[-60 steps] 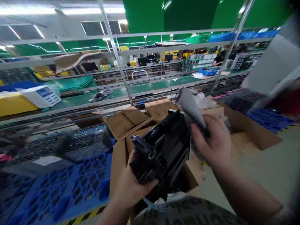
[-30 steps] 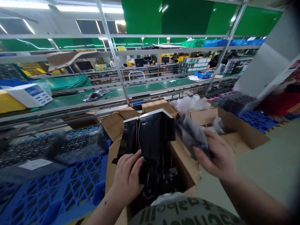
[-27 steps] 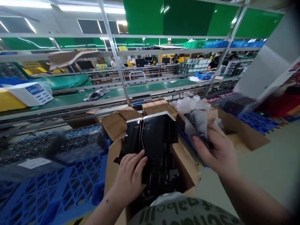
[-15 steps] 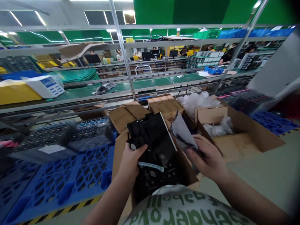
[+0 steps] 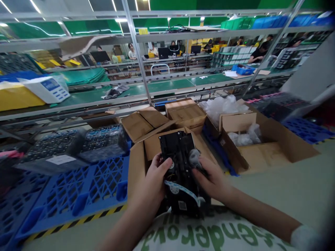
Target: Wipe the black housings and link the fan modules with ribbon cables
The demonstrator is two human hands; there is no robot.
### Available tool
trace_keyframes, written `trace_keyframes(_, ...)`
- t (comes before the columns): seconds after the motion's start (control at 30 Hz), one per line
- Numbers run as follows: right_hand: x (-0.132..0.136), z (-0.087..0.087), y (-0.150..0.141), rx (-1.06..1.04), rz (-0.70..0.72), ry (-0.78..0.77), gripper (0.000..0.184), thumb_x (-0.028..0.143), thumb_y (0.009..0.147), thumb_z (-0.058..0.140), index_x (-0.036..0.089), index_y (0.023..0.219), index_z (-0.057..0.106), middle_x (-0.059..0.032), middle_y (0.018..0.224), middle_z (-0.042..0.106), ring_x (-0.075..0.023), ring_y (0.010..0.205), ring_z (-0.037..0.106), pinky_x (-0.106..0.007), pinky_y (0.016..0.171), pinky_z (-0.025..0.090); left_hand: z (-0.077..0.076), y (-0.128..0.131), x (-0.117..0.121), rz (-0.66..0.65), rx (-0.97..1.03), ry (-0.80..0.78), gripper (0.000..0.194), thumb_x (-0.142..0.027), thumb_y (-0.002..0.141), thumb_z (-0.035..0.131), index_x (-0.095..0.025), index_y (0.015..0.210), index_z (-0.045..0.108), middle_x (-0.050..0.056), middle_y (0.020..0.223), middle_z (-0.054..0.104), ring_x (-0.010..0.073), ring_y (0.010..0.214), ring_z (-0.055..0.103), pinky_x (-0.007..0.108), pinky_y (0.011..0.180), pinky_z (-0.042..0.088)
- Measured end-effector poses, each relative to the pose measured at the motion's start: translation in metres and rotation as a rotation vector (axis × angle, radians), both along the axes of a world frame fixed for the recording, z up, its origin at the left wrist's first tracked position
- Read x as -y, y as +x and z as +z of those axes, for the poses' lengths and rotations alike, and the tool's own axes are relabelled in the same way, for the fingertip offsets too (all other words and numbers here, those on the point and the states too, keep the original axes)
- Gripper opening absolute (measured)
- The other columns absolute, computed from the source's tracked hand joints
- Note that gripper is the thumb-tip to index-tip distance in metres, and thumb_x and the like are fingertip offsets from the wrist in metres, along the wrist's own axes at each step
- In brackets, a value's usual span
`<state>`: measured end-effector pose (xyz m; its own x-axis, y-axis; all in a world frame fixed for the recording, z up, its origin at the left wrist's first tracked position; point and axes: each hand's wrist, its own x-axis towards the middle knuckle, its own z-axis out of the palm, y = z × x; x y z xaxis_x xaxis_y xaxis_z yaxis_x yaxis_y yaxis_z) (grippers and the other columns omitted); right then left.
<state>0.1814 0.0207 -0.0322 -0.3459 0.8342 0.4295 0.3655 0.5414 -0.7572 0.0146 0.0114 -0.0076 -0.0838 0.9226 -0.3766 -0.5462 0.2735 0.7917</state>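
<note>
Close to my body I have a black plastic mechanical assembly (image 5: 180, 150) with round gear-like discs and a pale blue-and-white flat ribbon cable (image 5: 184, 190) across its face. My left hand (image 5: 157, 174) grips its left side, the thumb lying on the front. At the right edge, my right hand (image 5: 213, 176) is closed on a crumpled greyish-white piece (image 5: 195, 157) and presses it against the assembly; whether it is cloth or thin plastic I cannot tell. Under the assembly stands an open cardboard box (image 5: 136, 170), its inside mostly hidden.
To the right is a large open carton (image 5: 285, 143) with clear plastic bags (image 5: 244, 137). A blue plastic pallet (image 5: 102, 184) carries wrapped black parts (image 5: 102, 143) at the left. A green-topped bench (image 5: 167, 85) with metal posts runs across the front; several people sit beyond it.
The greyish-white piece, held apart from the assembly before, is now bunched against its right side. The assembly has turned more upright and narrower to view. My right hand has come in leftward.
</note>
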Motion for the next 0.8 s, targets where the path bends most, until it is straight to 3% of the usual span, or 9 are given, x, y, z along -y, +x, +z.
trace_keyframes(0.1,-0.001,0.014,0.002,0.048,-0.08,0.173,0.007,0.018,0.079,0.045,0.018,0.085,0.049,-0.0055,0.084,0.053,-0.0161,0.082,0.049,-0.028,0.07,0.043,-0.001,0.0,0.004,-0.045,0.035,0.054,0.036,-0.025,0.069,0.062,-0.02,0.1,0.046,0.001,0.084,0.061,0.0152,0.074,0.06,0.028,0.066,0.049)
trace_keyframes(0.2,-0.002,0.034,-0.003,0.268,-0.136,0.321,0.016,0.023,0.079,0.048,0.015,0.092,0.052,-0.0095,0.093,0.055,-0.02,0.086,0.049,-0.033,0.072,0.043,0.0,0.004,0.006,-0.074,0.05,0.074,0.037,-0.026,0.07,0.061,-0.02,0.103,0.046,0.002,0.087,0.061,0.0158,0.077,0.06,0.028,0.067,0.048)
trace_keyframes(0.33,-0.005,0.054,-0.013,0.567,-0.046,0.404,0.018,0.021,0.08,0.043,0.014,0.091,0.056,-0.0094,0.09,0.058,-0.0206,0.081,0.049,-0.035,0.069,0.041,0.002,0.007,0.003,-0.055,0.0,0.042,0.026,-0.027,0.073,0.058,-0.021,0.096,0.049,0.001,0.082,0.062,0.0156,0.077,0.06,0.028,0.068,0.048)
trace_keyframes(0.43,-0.008,0.058,-0.015,0.598,0.059,0.448,0.019,0.018,0.081,0.041,0.015,0.089,0.057,-0.0073,0.089,0.059,-0.0191,0.082,0.049,-0.034,0.07,0.04,0.003,0.008,0.0,-0.032,-0.026,0.034,0.023,-0.028,0.071,0.06,-0.021,0.091,0.05,0.0,0.081,0.062,0.0162,0.078,0.06,0.028,0.07,0.048)
trace_keyframes(0.6,-0.018,0.062,-0.011,0.553,0.001,0.332,0.02,0.025,0.082,0.041,0.017,0.091,0.057,-0.0074,0.093,0.058,-0.019,0.079,0.048,-0.033,0.067,0.039,0.003,0.009,-0.002,-0.019,-0.021,0.016,0.032,-0.03,0.071,0.06,-0.023,0.1,0.05,0.0,0.082,0.063,0.017,0.079,0.06,0.03,0.073,0.047)
trace_keyframes(0.8,-0.027,0.064,0.007,0.361,0.342,0.211,0.013,0.025,0.081,0.045,0.017,0.082,0.055,-0.0031,0.086,0.056,-0.0133,0.079,0.049,-0.024,0.067,0.04,0.006,0.009,-0.003,-0.044,0.035,0.064,0.042,-0.034,0.068,0.062,-0.021,0.106,0.049,0.003,0.094,0.062,0.0181,0.079,0.06,0.031,0.073,0.047)
